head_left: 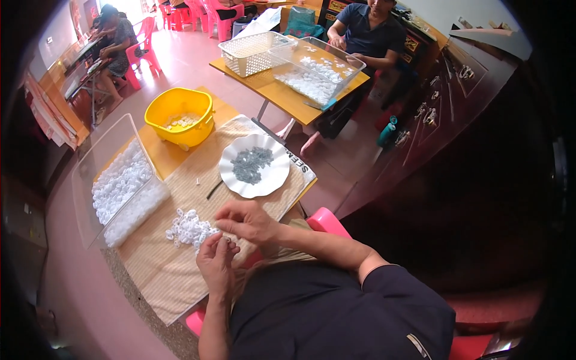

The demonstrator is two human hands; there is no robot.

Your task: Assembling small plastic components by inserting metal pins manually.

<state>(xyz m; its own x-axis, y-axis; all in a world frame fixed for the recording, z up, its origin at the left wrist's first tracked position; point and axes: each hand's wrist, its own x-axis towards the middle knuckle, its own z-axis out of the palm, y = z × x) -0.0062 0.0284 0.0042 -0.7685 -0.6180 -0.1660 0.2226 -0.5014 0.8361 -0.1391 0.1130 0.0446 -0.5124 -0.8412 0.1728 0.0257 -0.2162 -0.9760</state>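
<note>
Closest to the lens is a dark shirt (336, 318), with both bare forearms reaching forward over a tan woven cloth (180, 264) spread on the table. Just ahead, the left hand (217, 264) and right hand (247, 222) meet, fingertips curled narrowly together around something small and white; it is too tiny to tell exactly what, or which hand carries it, though it looks like one of the pieces from the pile. That pile of small white plastic rings (189, 228) lies on the cloth just beside the left hand's fingers: little round, hollow pieces, glossy white, tumbled loosely together. Beyond the hands sits a white scalloped plate (231, 180) holding a heap of small grey parts (251, 163). To the left a clear plastic bin (102, 162) is tilted on its side, packed with more white pieces. Farther back stands a yellow tub (180, 108) with a few pale bits inside. On the next table are a white mesh basket (249, 53) and a clear tray (318, 69), where another person's hand (336, 42) works. A pink chair edge (327, 219) shows beneath the right forearm.
</note>
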